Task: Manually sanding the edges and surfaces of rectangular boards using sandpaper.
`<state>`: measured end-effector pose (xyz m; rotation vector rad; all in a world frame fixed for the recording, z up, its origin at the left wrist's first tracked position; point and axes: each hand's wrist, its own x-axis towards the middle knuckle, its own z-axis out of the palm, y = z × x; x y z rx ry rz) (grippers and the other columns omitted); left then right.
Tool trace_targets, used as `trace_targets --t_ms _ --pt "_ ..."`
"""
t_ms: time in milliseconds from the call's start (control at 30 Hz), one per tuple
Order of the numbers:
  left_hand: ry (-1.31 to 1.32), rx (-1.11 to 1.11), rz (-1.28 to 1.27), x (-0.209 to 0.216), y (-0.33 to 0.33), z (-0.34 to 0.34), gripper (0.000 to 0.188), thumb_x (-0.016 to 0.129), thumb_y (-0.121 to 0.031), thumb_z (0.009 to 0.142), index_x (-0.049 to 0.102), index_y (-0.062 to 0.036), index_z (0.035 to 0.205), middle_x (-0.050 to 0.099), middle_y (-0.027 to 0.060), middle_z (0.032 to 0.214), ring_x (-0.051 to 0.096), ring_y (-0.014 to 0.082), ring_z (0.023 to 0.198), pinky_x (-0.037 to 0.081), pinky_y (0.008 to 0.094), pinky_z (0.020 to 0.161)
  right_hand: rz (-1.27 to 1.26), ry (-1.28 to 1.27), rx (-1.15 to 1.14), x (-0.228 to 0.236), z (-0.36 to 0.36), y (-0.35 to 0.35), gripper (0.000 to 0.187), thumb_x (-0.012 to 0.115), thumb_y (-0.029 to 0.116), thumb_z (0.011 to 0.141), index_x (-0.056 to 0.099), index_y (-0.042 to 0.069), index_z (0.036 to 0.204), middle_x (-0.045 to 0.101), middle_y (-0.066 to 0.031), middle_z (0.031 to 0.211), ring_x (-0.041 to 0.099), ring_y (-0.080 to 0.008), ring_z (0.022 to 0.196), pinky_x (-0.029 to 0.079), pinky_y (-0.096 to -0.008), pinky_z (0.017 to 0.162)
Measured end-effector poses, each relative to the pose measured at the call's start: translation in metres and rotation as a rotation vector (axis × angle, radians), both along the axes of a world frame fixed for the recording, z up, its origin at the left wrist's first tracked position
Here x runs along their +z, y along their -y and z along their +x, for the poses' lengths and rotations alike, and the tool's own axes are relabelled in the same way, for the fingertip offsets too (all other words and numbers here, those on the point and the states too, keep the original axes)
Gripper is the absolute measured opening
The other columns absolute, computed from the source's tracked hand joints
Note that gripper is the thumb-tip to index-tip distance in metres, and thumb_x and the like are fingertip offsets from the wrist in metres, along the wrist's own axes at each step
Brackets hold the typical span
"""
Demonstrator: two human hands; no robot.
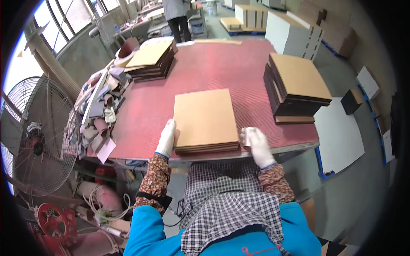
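In front of me on the red table lies a low stack of square tan boards with dark edges. My left hand, in a white glove, rests against the stack's left edge, its fingers stretched out along the side. Just beyond the stack's right edge, my gloved right hand is closed round a small pale block. Most of that block is covered by the fingers, and its exact kind does not show.
Taller stacks of boards stand at the right and the far left of the red table. Scraps and sanding rolls crowd its left side. A large fan is left of it. Another person stands beyond the table.
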<state>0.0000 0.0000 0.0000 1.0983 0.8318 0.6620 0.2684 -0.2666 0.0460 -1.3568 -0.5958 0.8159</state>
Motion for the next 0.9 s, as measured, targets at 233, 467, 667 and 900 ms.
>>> trace_targets --t_ms 233,467,667,900 --pt "0.082 -0.040 0.062 0.024 0.055 0.020 0.064 0.056 -0.033 0.105 0.038 -0.0011 0.157 0.053 0.0127 0.148 0.051 0.0219 0.133 0.041 0.0364 0.112 -0.039 0.045 0.011 -0.025 0.007 -0.008 0.032 0.051 0.027 0.107 0.068 0.000 0.114 0.071 -0.0053 0.105 0.066 -0.0157 0.097 0.052 -0.0315 0.087" --pt "0.073 -0.027 0.147 0.037 0.100 0.054 0.071 0.057 -0.028 0.104 0.027 -0.0005 0.162 0.058 0.0122 0.135 0.056 0.0173 0.118 0.046 0.0310 0.103 -0.033 -0.211 -0.080 -0.015 0.046 0.008 0.027 0.052 0.027 0.109 0.066 0.004 0.107 0.067 0.0005 0.097 0.062 -0.0096 0.089 0.051 -0.0298 0.080" --pt "0.039 0.045 0.077 0.031 0.112 0.075 0.084 0.058 -0.032 0.104 0.011 0.0026 0.165 0.057 0.0047 0.115 0.051 0.0114 0.094 0.048 0.0271 0.087 -0.080 0.214 -0.195 -0.027 0.038 0.026 0.034 0.045 0.030 0.110 0.062 0.001 0.116 0.067 -0.0119 0.107 0.065 -0.0224 0.101 0.050 -0.0353 0.089" --pt "-0.050 0.033 0.162 0.021 0.112 0.082 0.083 0.055 -0.038 0.104 0.016 0.0040 0.164 0.053 0.0218 0.148 0.054 0.0279 0.132 0.041 0.0348 0.111 -0.072 0.343 -0.258 -0.059 0.056 0.021 0.041 0.046 0.037 0.110 0.060 -0.002 0.108 0.063 -0.0179 0.099 0.062 -0.0286 0.092 0.048 -0.0411 0.087"
